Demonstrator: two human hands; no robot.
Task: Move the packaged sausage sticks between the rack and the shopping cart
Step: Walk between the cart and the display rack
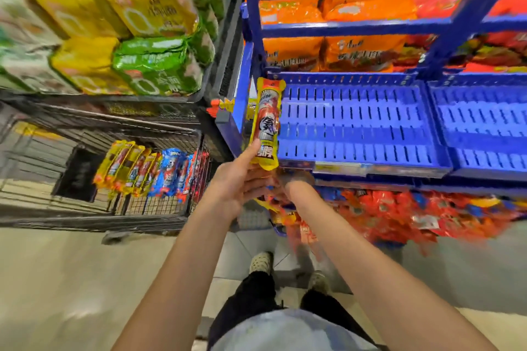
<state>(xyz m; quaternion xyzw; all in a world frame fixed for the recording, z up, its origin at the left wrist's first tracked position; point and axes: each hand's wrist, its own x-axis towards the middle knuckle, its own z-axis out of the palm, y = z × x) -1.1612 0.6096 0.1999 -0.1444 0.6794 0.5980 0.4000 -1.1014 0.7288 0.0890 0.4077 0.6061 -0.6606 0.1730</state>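
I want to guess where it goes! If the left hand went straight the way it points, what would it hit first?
Likely the blue rack's slotted shelf: the left hand holds a sausage pack aimed over its left edge, so the pack would touch near the back rim first. Depth is unclear.

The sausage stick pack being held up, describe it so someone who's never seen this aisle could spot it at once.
Find the blue slotted rack shelf at mid-right. At its left edge one sausage stick pack stands upright, held at its lower end by the left hand. Yellow-edged with a red middle, it alone is in the air; the other packs stand in the shopping cart.
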